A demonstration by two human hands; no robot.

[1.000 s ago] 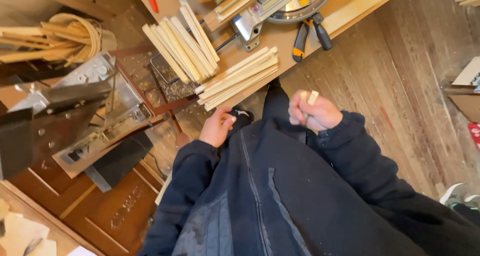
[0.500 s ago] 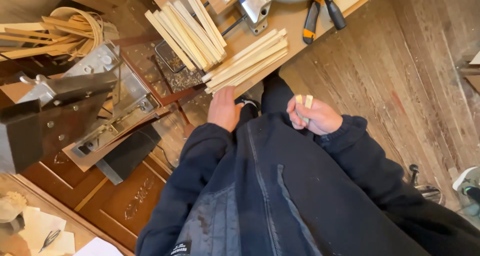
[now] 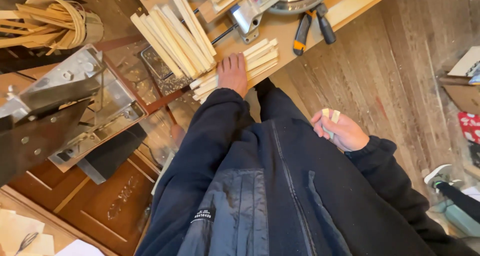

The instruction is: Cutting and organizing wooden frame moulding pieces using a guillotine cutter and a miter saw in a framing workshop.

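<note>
while left hand (image 3: 233, 74) rests flat, fingers spread, on wood strips (image 3: 260, 56), right hand (image 3: 339, 131) fingers pinch two short sticks (image 3: 330, 116).

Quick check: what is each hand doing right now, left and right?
Left hand: open, flat on the stack of wood strips.
Right hand: closed, holding two short wood pieces.

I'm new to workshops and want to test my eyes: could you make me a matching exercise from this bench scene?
Things:
1. left hand
2. right hand
3. pliers
4. coiled wood strips

Places:
A. far left end of the bench
B. lying by the saw base
C. resting on the stack of wooden slats
D. holding two short wood pieces over the floor

Pairs: 1-C, 2-D, 3-B, 4-A
</note>
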